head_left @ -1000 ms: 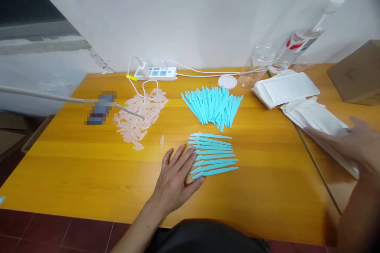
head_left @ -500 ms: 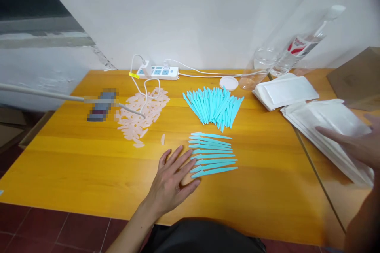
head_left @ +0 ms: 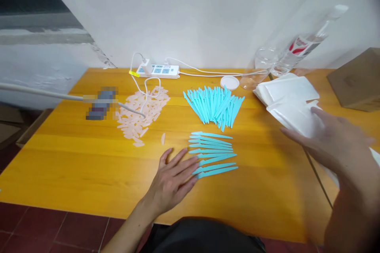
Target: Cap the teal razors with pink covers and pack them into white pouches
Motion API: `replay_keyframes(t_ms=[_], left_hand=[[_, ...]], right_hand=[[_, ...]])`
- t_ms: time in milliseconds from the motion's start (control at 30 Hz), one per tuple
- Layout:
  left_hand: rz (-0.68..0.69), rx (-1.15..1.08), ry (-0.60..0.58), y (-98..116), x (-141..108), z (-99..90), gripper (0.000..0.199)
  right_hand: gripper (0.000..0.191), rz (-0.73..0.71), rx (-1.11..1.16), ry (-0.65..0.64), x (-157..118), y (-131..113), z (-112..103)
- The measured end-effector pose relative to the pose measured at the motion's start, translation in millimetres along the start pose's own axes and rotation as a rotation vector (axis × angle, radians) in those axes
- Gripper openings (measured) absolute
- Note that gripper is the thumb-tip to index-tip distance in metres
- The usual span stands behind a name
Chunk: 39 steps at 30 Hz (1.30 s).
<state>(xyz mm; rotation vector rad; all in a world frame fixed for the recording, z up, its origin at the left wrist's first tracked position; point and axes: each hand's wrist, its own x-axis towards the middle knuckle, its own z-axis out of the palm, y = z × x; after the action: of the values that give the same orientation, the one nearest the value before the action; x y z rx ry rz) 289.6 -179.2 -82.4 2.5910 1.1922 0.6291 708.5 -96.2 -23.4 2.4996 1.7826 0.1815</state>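
Note:
Several slim turquoise plastic sticks [head_left: 214,151], each notched near one end, lie side by side in a row. My left hand [head_left: 175,178] rests with spread fingers at their left ends, fingertips touching or covering the lower ones. Behind the row is a heap of the same sticks [head_left: 212,104]. My right hand [head_left: 335,138], blurred, reaches over white flat packets [head_left: 297,115] at the right, thumb and fingers apart. It hides part of the packets, and whether it presses on them I cannot tell. One loose pink piece [head_left: 163,138] lies beyond my left hand.
A pile of small pink pieces [head_left: 139,116] lies at the left, crossed by a white cable. Along the wall are a power strip [head_left: 163,71], a round white lid [head_left: 229,82], a clear jar [head_left: 257,69] and a bottle [head_left: 299,47]. A cardboard box [head_left: 356,81] stands far right.
My right hand has moved left across the white packets, and some packets have shifted left. My left hand has slid slightly right onto the stick ends, and the lower sticks lie a little differently.

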Motion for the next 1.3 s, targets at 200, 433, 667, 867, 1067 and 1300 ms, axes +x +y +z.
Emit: replay_keyframes(t_ms=[200,433,667,867,1067,1300], left_hand=[[-0.037,0.115,-0.012,-19,11,-0.9,0.04],[0.022,0.106,-0.072,-27,18,1.5,0.041],[-0.009,-0.018,-0.068,-31,16,-7.7,0.046],[-0.443,-0.784,0.113,7,39,-29.4,0.054],[-0.639,-1.115,-0.004,56,82,-15.6,0.044],[-0.582,-0.76,0.06,66,100,7.5,0.046]], right_hand=[[0.085,-0.035,0.093,-0.044,-3,-31,-5],[0.083,-0.073,0.093,-0.079,-3,-41,-4],[0.082,-0.136,0.108,-0.025,-6,-39,-4],[0.075,-0.753,0.376,0.115,-47,-66,-16],[0.084,-0.985,0.435,0.084,-77,-90,-18],[0.085,-0.945,0.501,0.147,-85,-105,-6]])
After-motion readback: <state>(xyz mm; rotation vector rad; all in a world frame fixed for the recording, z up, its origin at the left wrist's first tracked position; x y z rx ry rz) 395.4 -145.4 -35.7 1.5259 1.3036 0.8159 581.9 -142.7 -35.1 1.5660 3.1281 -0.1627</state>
